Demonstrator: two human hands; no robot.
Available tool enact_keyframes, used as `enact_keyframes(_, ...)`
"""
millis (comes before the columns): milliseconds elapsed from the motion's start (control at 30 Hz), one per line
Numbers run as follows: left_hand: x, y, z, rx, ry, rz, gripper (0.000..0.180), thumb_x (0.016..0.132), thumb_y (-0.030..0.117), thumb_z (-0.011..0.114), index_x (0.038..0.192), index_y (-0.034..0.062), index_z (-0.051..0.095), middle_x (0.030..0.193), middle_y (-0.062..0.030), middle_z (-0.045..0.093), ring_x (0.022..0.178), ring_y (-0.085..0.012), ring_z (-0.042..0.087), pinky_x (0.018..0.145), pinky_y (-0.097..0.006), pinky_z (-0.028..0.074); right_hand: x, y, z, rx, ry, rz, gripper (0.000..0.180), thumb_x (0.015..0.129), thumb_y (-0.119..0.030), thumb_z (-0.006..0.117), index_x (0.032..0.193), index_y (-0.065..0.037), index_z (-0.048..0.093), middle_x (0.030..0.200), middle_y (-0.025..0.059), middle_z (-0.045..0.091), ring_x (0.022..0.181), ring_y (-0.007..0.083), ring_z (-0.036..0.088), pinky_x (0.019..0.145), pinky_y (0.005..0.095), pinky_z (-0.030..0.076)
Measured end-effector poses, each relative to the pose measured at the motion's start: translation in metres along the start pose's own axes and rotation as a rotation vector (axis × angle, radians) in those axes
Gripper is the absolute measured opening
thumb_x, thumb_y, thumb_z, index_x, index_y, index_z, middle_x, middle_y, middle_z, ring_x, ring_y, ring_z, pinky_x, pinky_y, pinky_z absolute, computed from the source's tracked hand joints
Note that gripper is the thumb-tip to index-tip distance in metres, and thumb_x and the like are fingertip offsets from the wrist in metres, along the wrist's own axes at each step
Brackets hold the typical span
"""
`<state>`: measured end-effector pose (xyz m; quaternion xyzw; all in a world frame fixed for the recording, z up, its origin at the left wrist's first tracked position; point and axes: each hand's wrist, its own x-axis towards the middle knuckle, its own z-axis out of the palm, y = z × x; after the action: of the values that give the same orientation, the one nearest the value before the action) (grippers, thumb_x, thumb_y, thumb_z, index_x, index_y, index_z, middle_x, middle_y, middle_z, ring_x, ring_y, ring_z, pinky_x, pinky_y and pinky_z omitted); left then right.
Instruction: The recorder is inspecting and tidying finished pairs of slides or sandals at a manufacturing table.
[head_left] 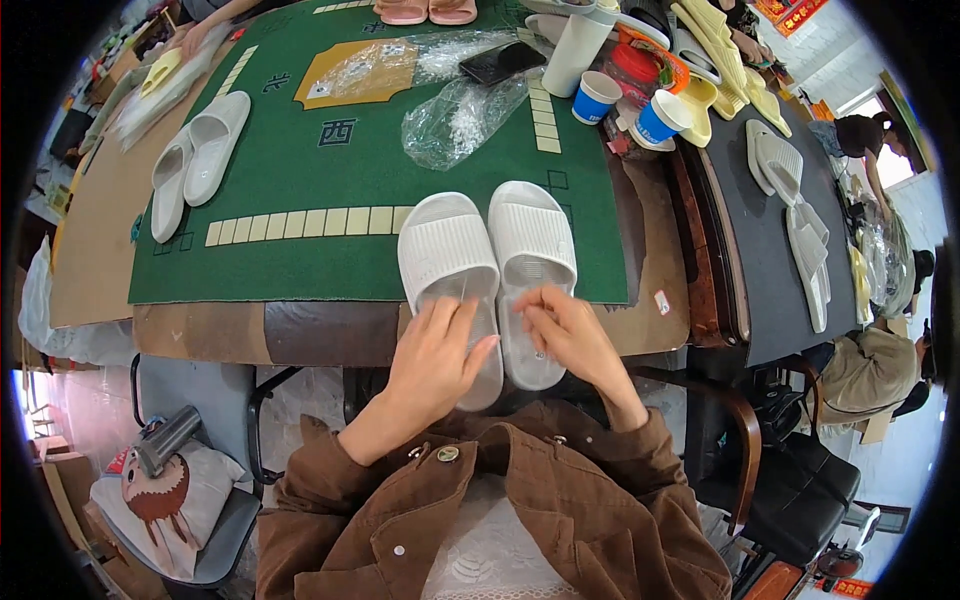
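Our left hand (425, 360) is over the left white slide slipper (447, 240), thumb standing apart from the fingers, and whether those fingertips touch the insole we cannot tell. Just to its right, our right hand (572, 340) sits over the right white slide slipper (537, 225), fingers bent inward, and whether they pinch anything we can't say! The two slippers lie side by side, ribbed straps just beyond our hands, heels toward us and jutting past the near edge of the bench (200, 330). Ahead of our hands we have the green mahjong mat (370, 180), a row of cream tile shapes (305, 225) running off beyond our left hand. Farther out that way, another white slipper pair (217, 150)! Straight ahead, well beyond both hands, we spot a crumpled clear plastic bag (465, 125), a black smartphone (502, 63) beside it, and out past our right hand, two blue-and-white paper cups (597, 97) near a white tumbler (575, 55).
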<state>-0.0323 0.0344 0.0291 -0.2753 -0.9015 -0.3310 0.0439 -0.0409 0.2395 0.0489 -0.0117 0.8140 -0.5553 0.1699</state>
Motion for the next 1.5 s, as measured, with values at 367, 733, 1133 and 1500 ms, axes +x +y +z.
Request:
enact_keyframes(367, 0.044, -0.012, 0.019, -0.01, -0.082, -0.132, 0.088, 0.077, 0.06, 0.064, 0.119, -0.0144, 0.043, 0.111, -0.0319, 0.053, 0.104, -0.046, 0.052, 0.091, -0.049, 0.043, 0.041, 0.022, 0.013, -0.013, 0.194, -0.171, 0.048, 0.101, -0.039, 0.036, 0.115, 0.004, 0.052, 0.112, 0.0228, 0.056, 0.107, 0.0341, 0.053, 0.093, 0.0406, 0.039)
enact_keyframes(733, 0.023, -0.024, 0.005, 0.007, -0.134, -0.099, 0.089, 0.067, 0.05, 0.075, 0.117, -0.0166, 0.043, 0.118, -0.0329, 0.049, 0.112, -0.0463, 0.046, 0.1, -0.05, 0.033, 0.014, 0.005, 0.056, 0.131, 0.001, -0.202, 0.064, 0.102, -0.045, 0.024, 0.135, 0.008, 0.035, 0.14, 0.0224, 0.038, 0.132, 0.0309, 0.034, 0.11, 0.0371, 0.023)
enact_keyframes(1133, 0.039, -0.029, 0.012, 0.121, -0.131, -0.28, 0.055, 0.076, 0.032, 0.066, 0.105, -0.0137, 0.057, 0.109, -0.0328, 0.057, 0.107, -0.0464, 0.052, 0.094, -0.054, 0.036, 0.007, -0.002, 0.047, -0.204, -0.037, -0.266, 0.055, 0.097, -0.033, 0.045, 0.134, 0.006, 0.034, 0.13, 0.026, 0.043, 0.122, 0.0396, 0.039, 0.104, 0.041, 0.031)
enact_keyframes(1500, 0.046, -0.028, 0.024, 0.113, -0.107, -0.385, 0.054, 0.077, 0.031, 0.064, 0.108, -0.0122, 0.057, 0.111, -0.0328, 0.058, 0.103, -0.0455, 0.056, 0.094, -0.051, 0.04, -0.011, -0.006, 0.026, -0.527, -0.124, -0.457, 0.069, 0.09, -0.024, 0.06, 0.143, 0.002, 0.025, 0.139, 0.0269, 0.038, 0.125, 0.0426, 0.039, 0.105, 0.0437, 0.034)
